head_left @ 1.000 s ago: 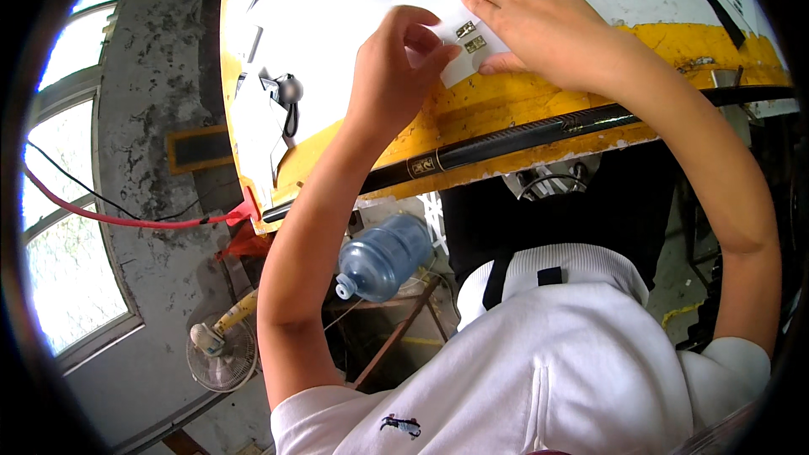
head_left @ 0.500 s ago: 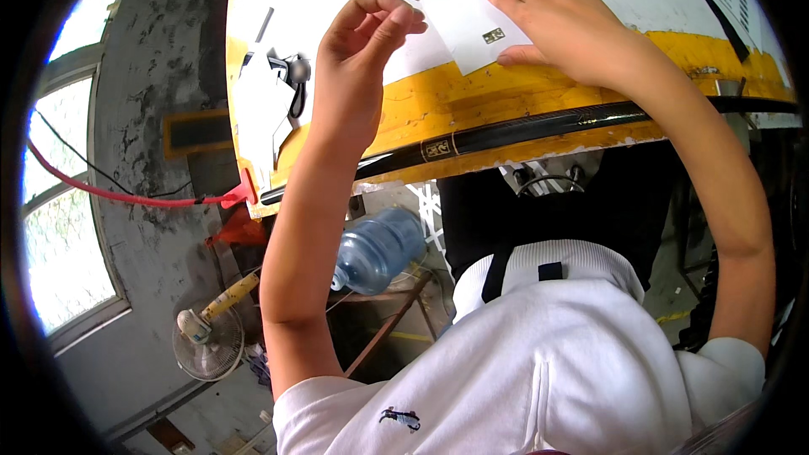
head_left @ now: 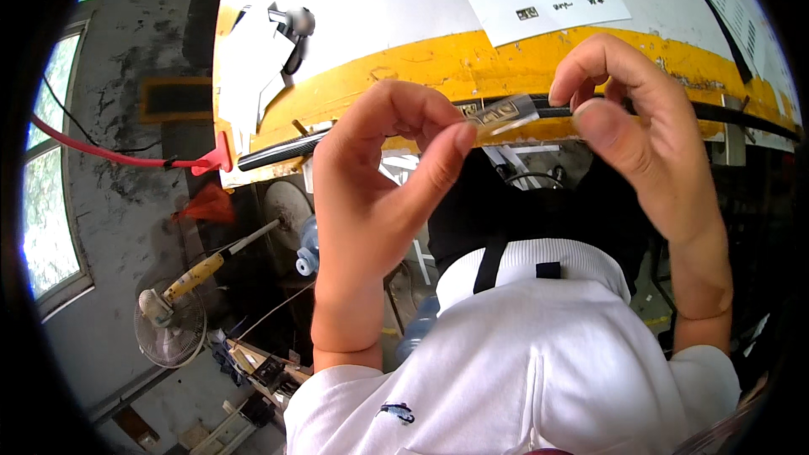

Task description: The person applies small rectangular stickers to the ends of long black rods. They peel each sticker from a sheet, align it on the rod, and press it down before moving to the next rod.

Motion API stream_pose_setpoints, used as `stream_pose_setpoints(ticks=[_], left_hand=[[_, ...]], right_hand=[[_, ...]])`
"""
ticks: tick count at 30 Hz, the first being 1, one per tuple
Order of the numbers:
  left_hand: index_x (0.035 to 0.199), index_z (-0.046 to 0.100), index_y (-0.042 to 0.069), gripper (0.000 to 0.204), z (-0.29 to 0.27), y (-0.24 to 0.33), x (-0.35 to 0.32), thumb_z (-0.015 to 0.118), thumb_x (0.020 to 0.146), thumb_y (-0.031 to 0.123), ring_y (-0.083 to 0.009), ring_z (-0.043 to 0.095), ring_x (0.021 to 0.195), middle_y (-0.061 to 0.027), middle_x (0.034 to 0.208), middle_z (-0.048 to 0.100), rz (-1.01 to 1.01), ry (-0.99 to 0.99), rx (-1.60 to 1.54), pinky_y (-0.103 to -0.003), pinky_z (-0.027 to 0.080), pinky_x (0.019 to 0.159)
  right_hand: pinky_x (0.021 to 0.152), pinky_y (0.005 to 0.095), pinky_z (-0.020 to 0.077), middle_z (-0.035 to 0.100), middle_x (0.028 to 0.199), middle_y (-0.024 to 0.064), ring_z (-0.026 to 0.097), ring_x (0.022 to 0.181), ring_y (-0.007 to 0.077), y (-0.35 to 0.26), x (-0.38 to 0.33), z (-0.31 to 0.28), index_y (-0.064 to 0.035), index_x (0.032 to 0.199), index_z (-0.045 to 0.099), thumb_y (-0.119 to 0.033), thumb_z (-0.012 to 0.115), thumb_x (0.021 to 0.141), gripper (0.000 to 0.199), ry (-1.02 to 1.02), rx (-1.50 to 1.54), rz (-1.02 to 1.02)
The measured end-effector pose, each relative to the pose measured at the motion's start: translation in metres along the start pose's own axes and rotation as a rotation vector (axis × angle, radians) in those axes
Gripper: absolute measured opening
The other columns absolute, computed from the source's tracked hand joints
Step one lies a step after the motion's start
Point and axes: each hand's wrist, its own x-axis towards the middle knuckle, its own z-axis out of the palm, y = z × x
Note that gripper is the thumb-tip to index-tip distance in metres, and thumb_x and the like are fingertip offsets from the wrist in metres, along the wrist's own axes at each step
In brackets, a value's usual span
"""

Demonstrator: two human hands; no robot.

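Pinched between the thumb and forefinger of my left hand (head_left: 388,160) is a small clear film decal (head_left: 510,111) with a dark and gold mark. It hangs in front of a long black rod (head_left: 282,150), which lies along the table's front edge. My right hand (head_left: 640,131) is just right of the decal, apart from it. Its fingers are bent, with a gap between thumb and forefinger and nothing seen in them. Beyond both hands lies a white decal sheet (head_left: 581,15) bearing several small dark marks.
The white table (head_left: 379,0) has a worn yellow front border. At its left are a black clamp-like tool (head_left: 295,34) and paper scraps (head_left: 246,93). A red cord (head_left: 126,152) reaches the table's left corner. A fan (head_left: 168,329) and a blue water bottle (head_left: 419,329) are below.
My left hand has come nearer, lifting the decal over the rod. My right hand has left the sheet and come back toward the decal. The sheet appears farther right.
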Motion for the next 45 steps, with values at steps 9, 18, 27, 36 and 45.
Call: stream_pose_setpoints(ticks=[9, 18, 27, 36, 45], left_hand=[[0.086, 0.060, -0.001, 0.016, -0.005, -0.007, -0.025, 0.074, 0.077, 0.002, -0.0101, 0.053, 0.078, -0.0032, 0.084, 0.059, -0.007, -0.026, 0.043, -0.021, 0.039, 0.074], [0.079, 0.062, 0.000, 0.016, -0.013, -0.030, -0.035, 0.073, 0.086, 0.010, -0.0068, 0.049, 0.064, 0.0005, 0.069, 0.056, -0.192, 0.002, -0.115, -0.021, 0.040, 0.060], [0.077, 0.059, 0.002, 0.021, -0.007, -0.033, -0.013, 0.073, 0.087, 0.014, -0.0008, 0.042, 0.056, 0.0051, 0.066, 0.052, -0.188, 0.188, 0.064, -0.017, 0.027, 0.049], [0.074, 0.058, 0.000, 0.019, -0.006, -0.045, -0.001, 0.074, 0.082, 0.002, -0.0008, 0.044, 0.057, 0.0048, 0.065, 0.053, -0.080, 0.159, 0.398, -0.016, 0.031, 0.052], [0.072, 0.058, 0.001, 0.019, -0.005, -0.045, -0.002, 0.074, 0.081, 0.000, -0.0003, 0.044, 0.057, 0.0051, 0.064, 0.053, -0.075, 0.158, 0.440, -0.016, 0.031, 0.052]], right_hand=[[0.072, 0.0249, 0.0336, 0.052, 0.084, 0.0026, 0.046, 0.079, 0.0123, 0.012, -0.014, 0.043, -0.0054, 0.079, 0.054, -0.003, 0.064, 0.075, 0.012, 0.073, 0.038, -0.047], [0.080, 0.0285, 0.0375, 0.049, 0.094, 0.0088, 0.045, 0.085, 0.0170, 0.014, -0.020, 0.064, -0.0046, 0.080, 0.056, 0.000, 0.062, 0.074, 0.010, 0.198, -0.141, -0.130], [0.085, 0.0291, 0.0390, 0.049, 0.105, 0.0099, 0.047, 0.096, 0.0189, 0.022, 0.003, 0.082, -0.0036, 0.078, 0.059, 0.003, 0.065, 0.075, 0.010, 0.349, -0.490, -0.127], [0.074, 0.0262, 0.0410, 0.051, 0.102, 0.0102, 0.048, 0.089, 0.0171, 0.035, 0.007, 0.088, -0.0037, 0.077, 0.058, 0.005, 0.067, 0.072, 0.013, 0.359, -0.631, -0.073], [0.073, 0.0279, 0.0409, 0.052, 0.098, 0.0105, 0.050, 0.084, 0.0180, 0.034, 0.010, 0.084, -0.0039, 0.075, 0.056, 0.006, 0.066, 0.071, 0.015, 0.290, -0.636, -0.082]])
